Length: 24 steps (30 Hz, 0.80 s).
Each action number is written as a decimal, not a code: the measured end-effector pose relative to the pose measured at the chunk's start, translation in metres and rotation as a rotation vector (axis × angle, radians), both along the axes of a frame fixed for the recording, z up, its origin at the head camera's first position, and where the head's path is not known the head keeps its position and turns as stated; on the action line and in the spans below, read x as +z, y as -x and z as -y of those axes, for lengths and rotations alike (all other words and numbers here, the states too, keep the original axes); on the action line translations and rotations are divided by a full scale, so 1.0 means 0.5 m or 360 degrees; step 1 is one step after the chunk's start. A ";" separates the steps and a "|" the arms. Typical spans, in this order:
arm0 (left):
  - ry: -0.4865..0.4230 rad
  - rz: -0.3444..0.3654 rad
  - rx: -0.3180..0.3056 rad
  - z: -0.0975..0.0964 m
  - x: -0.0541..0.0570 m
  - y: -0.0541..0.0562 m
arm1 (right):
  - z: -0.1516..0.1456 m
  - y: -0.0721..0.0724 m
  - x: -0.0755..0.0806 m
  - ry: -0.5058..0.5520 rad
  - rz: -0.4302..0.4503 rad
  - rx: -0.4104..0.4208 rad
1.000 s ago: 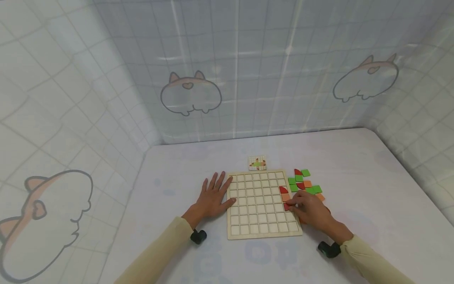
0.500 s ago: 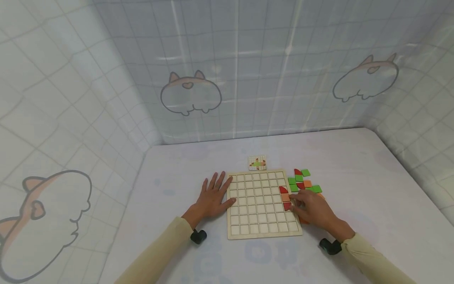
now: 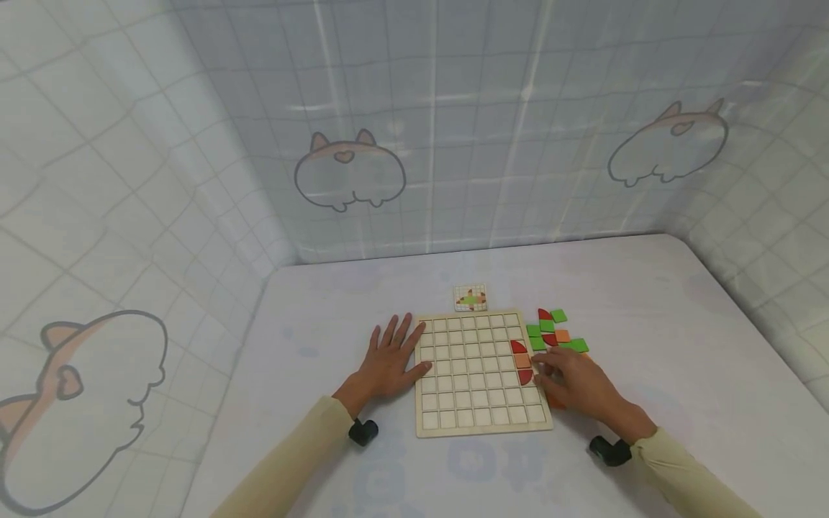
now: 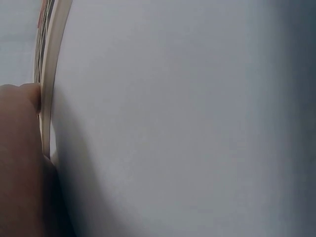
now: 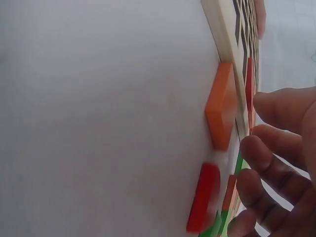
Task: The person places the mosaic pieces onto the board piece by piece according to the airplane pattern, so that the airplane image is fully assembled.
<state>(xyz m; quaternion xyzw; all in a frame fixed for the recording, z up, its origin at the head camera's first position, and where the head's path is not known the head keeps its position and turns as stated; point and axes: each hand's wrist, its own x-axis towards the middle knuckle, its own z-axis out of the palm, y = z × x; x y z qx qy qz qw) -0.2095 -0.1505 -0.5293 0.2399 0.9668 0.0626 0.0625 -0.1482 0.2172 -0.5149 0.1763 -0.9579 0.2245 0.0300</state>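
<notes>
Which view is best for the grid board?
Head view: it shows nearly the whole grid board from above, its cells distinct, with the left hand covering a little of the rim. Left wrist shows only a thin edge strip; right wrist, an edge and a steeply slanted slice of grid.

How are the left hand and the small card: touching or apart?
Apart. The head view shows a strip of table between the left hand and the card.

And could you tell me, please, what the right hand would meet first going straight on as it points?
The right hand would probably meet the orange tile on the board, or the nearer red tile beside that; depth is unclear, so the board itself might come first.
</notes>
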 end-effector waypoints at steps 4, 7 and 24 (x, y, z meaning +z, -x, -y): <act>0.0024 -0.0002 0.0000 0.000 0.000 0.000 | -0.012 -0.003 0.003 0.0036 0.0056 0.0002; 0.0010 -0.0005 -0.0004 0.002 -0.004 0.001 | -0.022 -0.008 0.003 0.0033 0.0062 0.0027; -0.0050 -0.0007 0.0003 0.001 -0.007 0.002 | -0.052 -0.026 0.007 0.0032 -0.0051 -0.0002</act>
